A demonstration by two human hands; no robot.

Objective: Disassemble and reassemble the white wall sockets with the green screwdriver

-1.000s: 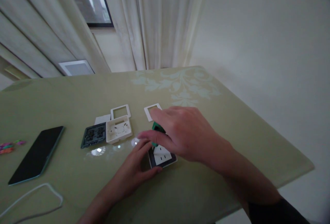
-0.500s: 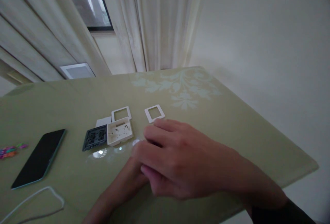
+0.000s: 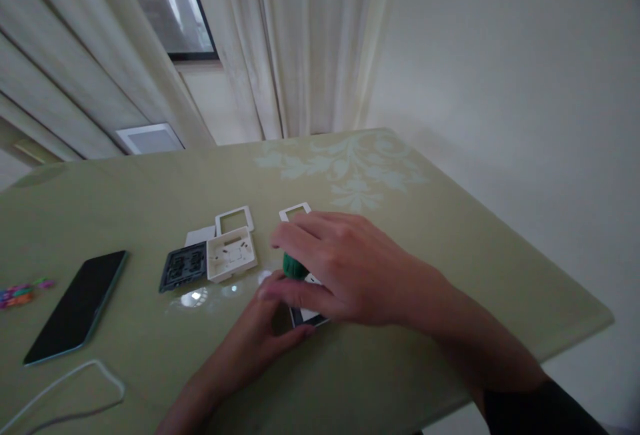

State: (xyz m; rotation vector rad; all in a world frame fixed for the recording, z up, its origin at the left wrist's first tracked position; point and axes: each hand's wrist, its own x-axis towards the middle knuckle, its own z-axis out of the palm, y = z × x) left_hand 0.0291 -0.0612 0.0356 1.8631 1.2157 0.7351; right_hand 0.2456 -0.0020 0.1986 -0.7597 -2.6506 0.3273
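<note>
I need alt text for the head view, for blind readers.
The right hand grips a green object over a socket plate, held by the left hand on a table. Left of them lie a white box and a dark panel.

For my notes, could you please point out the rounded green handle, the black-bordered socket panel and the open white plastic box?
Rounded green handle [image 3: 293, 266], head view: exposed side.
Black-bordered socket panel [image 3: 307, 315], head view: white face.
Open white plastic box [image 3: 233, 256], head view: inner floor.
</note>
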